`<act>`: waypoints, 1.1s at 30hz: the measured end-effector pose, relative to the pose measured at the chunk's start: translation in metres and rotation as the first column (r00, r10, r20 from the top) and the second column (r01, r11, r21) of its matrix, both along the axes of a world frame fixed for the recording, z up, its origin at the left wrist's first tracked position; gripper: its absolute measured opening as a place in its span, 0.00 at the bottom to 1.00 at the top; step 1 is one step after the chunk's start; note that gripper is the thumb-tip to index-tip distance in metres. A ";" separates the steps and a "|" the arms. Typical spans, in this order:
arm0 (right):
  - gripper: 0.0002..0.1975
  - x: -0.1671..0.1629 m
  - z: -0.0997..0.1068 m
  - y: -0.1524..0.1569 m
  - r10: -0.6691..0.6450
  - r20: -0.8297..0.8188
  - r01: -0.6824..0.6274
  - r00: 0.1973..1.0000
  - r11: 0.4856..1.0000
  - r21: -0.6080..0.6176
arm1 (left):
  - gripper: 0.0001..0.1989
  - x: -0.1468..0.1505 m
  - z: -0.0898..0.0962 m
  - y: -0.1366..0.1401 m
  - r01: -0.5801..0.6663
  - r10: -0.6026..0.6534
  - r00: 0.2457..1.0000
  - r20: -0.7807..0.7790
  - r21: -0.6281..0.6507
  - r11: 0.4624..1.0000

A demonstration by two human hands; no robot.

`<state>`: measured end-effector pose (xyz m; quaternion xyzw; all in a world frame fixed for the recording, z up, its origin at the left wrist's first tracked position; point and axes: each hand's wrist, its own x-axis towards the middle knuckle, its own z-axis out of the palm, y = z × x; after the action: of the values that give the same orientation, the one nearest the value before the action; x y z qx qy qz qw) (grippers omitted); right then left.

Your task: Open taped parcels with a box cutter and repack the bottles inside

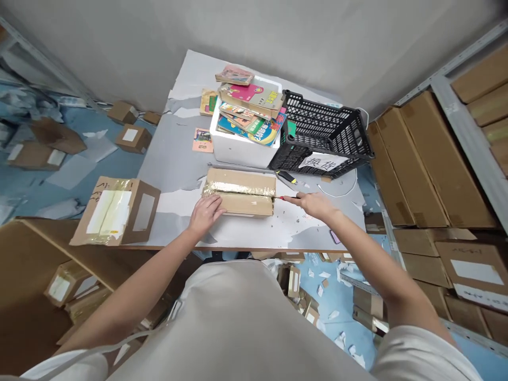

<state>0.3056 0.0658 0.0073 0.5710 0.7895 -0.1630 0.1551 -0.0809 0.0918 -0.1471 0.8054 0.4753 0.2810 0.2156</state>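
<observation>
A long cardboard box [246,203] lies on the table in front of me, with shiny tape along the seam on its top. My left hand [206,211] rests on the box's left end, fingers stretched over the top and thumb pointing right. At the opposite end, my right hand [313,204] is closed around a slim red-and-black tool [291,200]. The tool's thin tip meets the right end of the box near the taped seam; whether it is a blade or a shaft I cannot tell. Just behind lies a black-and-yellow utility knife [286,177].
Behind the box stand a white foam box [242,151] heaped with books and a black plastic crate [329,132] with a paper label. A taped carton [115,211] sits at the table's left edge. Shelves of cartons [420,159] rise at right. Paper scraps litter the blue floor.
</observation>
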 end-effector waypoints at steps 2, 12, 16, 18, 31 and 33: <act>0.32 0.009 0.001 -0.020 -0.077 -0.122 0.084 0.990 0.995 0.050 | 0.23 0.001 0.007 -0.001 0.006 -0.005 0.999 -0.046 0.015 1.000; 0.31 -0.021 -0.064 -0.052 -0.650 -0.635 0.596 0.418 0.724 -0.348 | 0.65 0.031 0.053 0.045 0.244 -0.229 0.831 -0.506 -0.039 0.969; 0.32 -0.030 -0.074 -0.051 -0.667 -0.671 0.581 0.322 0.699 -0.417 | 0.68 0.037 0.057 0.055 0.184 -0.229 0.770 -0.595 -0.136 0.973; 0.32 -0.031 -0.076 -0.052 -0.670 -0.676 0.579 0.307 0.695 -0.426 | 0.68 0.038 0.060 0.055 0.164 -0.230 0.763 -0.604 -0.163 0.973; 0.29 -0.049 -0.022 -0.058 -0.503 -0.336 0.473 0.796 0.864 -0.173 | 0.67 0.040 0.067 0.059 0.110 -0.238 0.769 -0.593 -0.244 0.964; 0.30 -0.050 -0.015 -0.056 -0.494 -0.283 0.435 0.822 0.866 -0.246 | 0.67 0.040 0.066 0.060 0.116 -0.243 0.767 -0.594 -0.244 0.963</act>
<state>0.2558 0.0103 -0.0073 0.6946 0.6236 -0.3581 0.0215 -0.0404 0.1514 -0.0813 0.8697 0.4651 -0.0680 0.1509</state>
